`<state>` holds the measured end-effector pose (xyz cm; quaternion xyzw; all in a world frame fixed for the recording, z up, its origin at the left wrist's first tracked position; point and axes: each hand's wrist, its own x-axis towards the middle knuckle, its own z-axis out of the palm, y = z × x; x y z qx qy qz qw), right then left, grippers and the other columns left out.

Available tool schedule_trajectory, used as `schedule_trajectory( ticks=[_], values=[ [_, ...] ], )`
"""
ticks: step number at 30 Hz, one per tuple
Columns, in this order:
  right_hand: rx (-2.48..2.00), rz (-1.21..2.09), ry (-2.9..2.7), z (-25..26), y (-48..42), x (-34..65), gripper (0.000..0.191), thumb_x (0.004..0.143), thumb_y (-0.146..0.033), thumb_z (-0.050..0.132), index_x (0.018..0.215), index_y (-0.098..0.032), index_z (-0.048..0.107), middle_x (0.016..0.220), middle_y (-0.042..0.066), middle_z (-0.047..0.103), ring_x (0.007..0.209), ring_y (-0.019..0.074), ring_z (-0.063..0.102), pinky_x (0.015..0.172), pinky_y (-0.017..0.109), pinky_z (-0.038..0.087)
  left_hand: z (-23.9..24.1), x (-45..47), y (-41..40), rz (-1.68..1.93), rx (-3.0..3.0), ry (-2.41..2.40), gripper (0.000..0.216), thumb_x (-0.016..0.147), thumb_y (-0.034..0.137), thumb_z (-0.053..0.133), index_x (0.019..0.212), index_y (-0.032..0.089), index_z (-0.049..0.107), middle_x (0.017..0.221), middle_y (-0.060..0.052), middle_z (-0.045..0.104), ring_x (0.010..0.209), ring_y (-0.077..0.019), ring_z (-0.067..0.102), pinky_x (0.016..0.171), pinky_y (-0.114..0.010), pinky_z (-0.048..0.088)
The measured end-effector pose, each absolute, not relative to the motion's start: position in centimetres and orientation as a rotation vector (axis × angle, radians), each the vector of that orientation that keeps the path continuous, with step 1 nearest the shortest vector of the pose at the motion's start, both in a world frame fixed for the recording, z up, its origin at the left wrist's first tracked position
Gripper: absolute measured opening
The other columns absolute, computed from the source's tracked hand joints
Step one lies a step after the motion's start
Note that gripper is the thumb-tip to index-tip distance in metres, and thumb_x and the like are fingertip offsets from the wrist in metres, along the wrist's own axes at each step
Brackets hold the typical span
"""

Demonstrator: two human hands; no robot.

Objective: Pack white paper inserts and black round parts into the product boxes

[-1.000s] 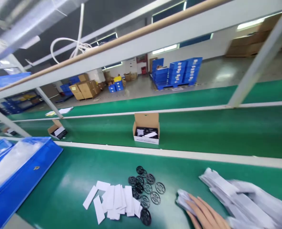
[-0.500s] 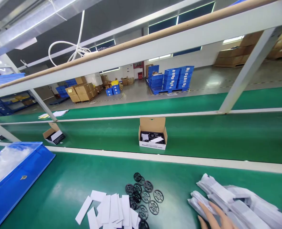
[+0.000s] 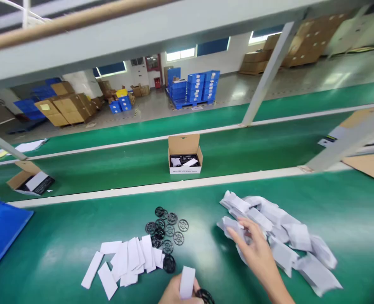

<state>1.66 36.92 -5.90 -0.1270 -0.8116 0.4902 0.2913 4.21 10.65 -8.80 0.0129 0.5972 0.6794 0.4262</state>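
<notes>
My left hand (image 3: 171, 292), at the bottom edge, is closed around a small white card (image 3: 187, 282) held upright. A black spoked disc (image 3: 206, 297) shows at its fingers and seems to be held too, partly cut off by the frame. To the right, my right hand (image 3: 255, 247) has its thumb and fingers closed on a white wrapped packet (image 3: 229, 226) at the near-left side of a packet pile (image 3: 282, 217). Several loose white cards (image 3: 123, 257) lie left of centre on the green bench, touching a cluster of black spoked discs (image 3: 169, 230).
Beyond a pale ledge (image 3: 142, 191), an open carton (image 3: 185, 170) with black parts stands on the green belt (image 3: 126, 169). Another open carton (image 3: 31, 179) is at left. A blue bin (image 3: 3, 232) sits at the left edge; a slanted post (image 3: 348, 135) rises at right.
The view has tipped down and shifted right. My left hand has come into view with a white card and a black disc. My right hand now grips a packet it was touching.
</notes>
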Motion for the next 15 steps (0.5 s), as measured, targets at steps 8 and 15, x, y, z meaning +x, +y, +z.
schedule_trajectory(
  ticks=[8,15],
  values=[
    [-0.612,2.509,-1.339,-2.8,36.6,2.4,0.05,0.065,-0.062,0.09,0.082,-0.022,0.066,0.089,0.007,0.065,0.102,0.0355,0.056,0.082,0.04,0.054,-5.6,4.2,11.0,1.789,0.029,1.329,0.059,0.057,0.057,0.085,0.082,0.015,0.053,0.055,0.007,0.045,0.041,-0.0025,0.032,0.042,-0.02,0.019],
    [-0.604,2.762,-1.138,-2.2,35.7,3.5,0.049,0.067,-0.057,0.092,0.094,-0.021,0.073,0.097,0.009,0.067,0.119,0.0364,0.047,0.102,0.049,0.043,-4.6,3.5,12.6,1.912,-0.016,1.28,0.063,0.056,0.055,0.086,0.09,0.01,0.058,0.059,0.006,0.044,0.041,-0.0012,0.028,0.038,-0.019,0.015]
  ],
)
